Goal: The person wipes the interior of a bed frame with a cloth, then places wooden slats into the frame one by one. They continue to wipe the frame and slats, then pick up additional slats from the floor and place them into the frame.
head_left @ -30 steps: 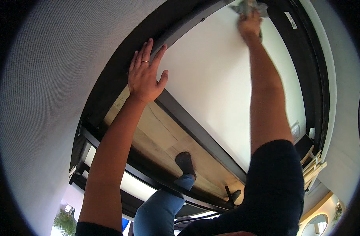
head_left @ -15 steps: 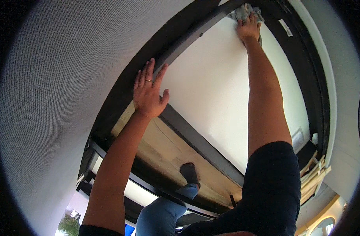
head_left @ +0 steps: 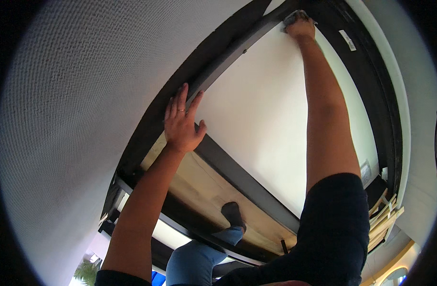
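My right hand (head_left: pixel 302 30) reaches to the far corner of a smooth white panel (head_left: pixel 256 102). Its fingers are curled over a crumpled grey cloth (head_left: pixel 290 19), pressed into that corner where the dark frame's sides meet. My left hand (head_left: pixel 182 127) rests with fingers spread on a dark grey bar (head_left: pixel 228 57) along the panel's left side, near its joint with a crossbar (head_left: pixel 247 174). It holds nothing, and a ring is on one finger.
A textured grey fabric surface (head_left: pixel 85 105) rises at the left. Wooden flooring (head_left: pixel 199 176) shows between the bars, with my socked foot (head_left: pixel 232 212) on it. Light wooden slats (head_left: pixel 386 224) are stacked at the lower right. A white label (head_left: pixel 347 40) sticks to the frame's right side.
My right hand has curled more tightly round the cloth and shifted slightly into the corner. The left hand stays on the bar, and the whole view has moved a little.
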A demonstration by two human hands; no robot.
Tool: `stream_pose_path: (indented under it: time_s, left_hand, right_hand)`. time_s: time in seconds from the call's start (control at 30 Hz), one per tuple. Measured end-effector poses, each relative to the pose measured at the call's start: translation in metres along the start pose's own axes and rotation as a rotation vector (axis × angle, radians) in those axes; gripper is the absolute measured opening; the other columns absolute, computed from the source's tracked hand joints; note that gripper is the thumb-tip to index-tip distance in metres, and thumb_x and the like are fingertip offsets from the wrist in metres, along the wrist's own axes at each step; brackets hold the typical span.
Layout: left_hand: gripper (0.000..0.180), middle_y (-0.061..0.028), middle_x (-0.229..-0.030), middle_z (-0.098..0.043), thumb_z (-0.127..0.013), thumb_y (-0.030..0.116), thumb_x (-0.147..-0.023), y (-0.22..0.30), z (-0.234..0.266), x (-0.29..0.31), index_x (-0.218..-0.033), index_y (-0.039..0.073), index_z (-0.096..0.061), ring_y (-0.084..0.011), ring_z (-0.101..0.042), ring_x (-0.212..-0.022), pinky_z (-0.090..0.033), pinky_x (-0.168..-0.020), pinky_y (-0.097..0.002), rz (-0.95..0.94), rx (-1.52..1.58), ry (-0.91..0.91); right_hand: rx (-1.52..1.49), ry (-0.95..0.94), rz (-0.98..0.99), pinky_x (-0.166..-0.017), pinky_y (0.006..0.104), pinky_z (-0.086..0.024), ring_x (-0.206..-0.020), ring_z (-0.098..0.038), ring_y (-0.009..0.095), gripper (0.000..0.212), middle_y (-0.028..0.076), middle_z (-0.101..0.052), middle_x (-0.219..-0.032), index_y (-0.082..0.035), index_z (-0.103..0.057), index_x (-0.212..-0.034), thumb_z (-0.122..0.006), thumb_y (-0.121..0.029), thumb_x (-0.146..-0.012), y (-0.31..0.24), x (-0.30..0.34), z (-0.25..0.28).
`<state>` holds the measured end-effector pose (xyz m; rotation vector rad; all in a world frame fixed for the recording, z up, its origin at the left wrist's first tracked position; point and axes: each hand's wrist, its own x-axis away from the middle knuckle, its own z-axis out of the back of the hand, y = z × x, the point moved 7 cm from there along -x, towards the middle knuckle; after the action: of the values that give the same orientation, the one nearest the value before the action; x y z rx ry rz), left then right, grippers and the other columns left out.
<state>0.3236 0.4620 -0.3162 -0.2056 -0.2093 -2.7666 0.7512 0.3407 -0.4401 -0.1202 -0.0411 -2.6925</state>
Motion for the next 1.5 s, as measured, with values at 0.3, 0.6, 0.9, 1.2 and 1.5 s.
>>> stream_pose_path:
  time_s: [0.3, 0.6, 0.9, 1.2, 1.5]
  left_hand:
    - [0.081, -0.0140, -0.155, -0.013, -0.066, 0.025, -0.070, -0.005, -0.006, 0.005, -0.145, 0.026, -0.034, -0.0352, -0.027, -0.138, -0.024, -0.113, -0.0509, 0.023, 0.007, -0.022]
    - [0.075, -0.0110, -0.156, -0.012, -0.065, 0.025, -0.071, -0.008, -0.015, 0.005, -0.141, 0.025, -0.039, -0.0358, -0.028, -0.137, -0.025, -0.112, -0.0517, 0.060, 0.017, -0.029]
    - [0.069, -0.0120, -0.153, -0.019, -0.062, 0.022, -0.072, -0.008, -0.008, 0.002, -0.138, 0.021, -0.042, -0.0362, -0.034, -0.133, -0.027, -0.111, -0.0502, 0.016, -0.020, 0.050]
    - [0.075, -0.0097, -0.154, -0.018, -0.066, 0.013, -0.076, -0.010, -0.010, -0.001, -0.143, 0.024, -0.034, -0.0353, -0.032, -0.135, -0.029, -0.110, -0.0508, 0.028, 0.006, 0.050]
    - [0.071, -0.0070, -0.155, -0.016, -0.063, 0.016, -0.077, -0.016, -0.012, 0.006, -0.141, 0.022, -0.033, -0.0290, -0.028, -0.138, -0.026, -0.113, -0.0468, 0.108, -0.093, -0.024]
  right_hand:
    - [0.056, -0.023, 0.255, -0.113, 0.0423, -0.028, -0.137, -0.032, 0.036, 0.100, 0.020, -0.033, -0.148, -0.016, -0.023, -0.149, -0.077, -0.036, -0.067, -0.007, 0.009, -0.024]
    - [-0.317, 0.249, 0.299, -0.096, 0.0493, -0.043, -0.114, -0.049, 0.047, 0.068, 0.025, -0.046, -0.134, -0.007, -0.044, -0.134, -0.069, -0.028, -0.075, -0.033, 0.069, -0.043]
    - [-0.492, -0.086, 0.742, -0.104, 0.0430, -0.039, -0.122, -0.046, 0.035, 0.075, 0.014, -0.049, -0.135, -0.017, -0.044, -0.138, -0.061, -0.006, -0.066, -0.125, 0.235, -0.020]
    - [-0.631, 0.122, 0.400, -0.116, 0.0455, -0.017, -0.140, -0.023, 0.038, 0.077, 0.024, -0.029, -0.149, 0.002, -0.030, -0.142, -0.056, -0.041, -0.084, -0.177, 0.262, -0.012]
    - [-0.129, -0.248, 0.775, -0.118, 0.0473, -0.014, -0.143, -0.022, 0.024, 0.060, 0.004, -0.027, -0.153, -0.021, -0.031, -0.146, -0.052, -0.028, -0.090, -0.051, 0.300, -0.024]
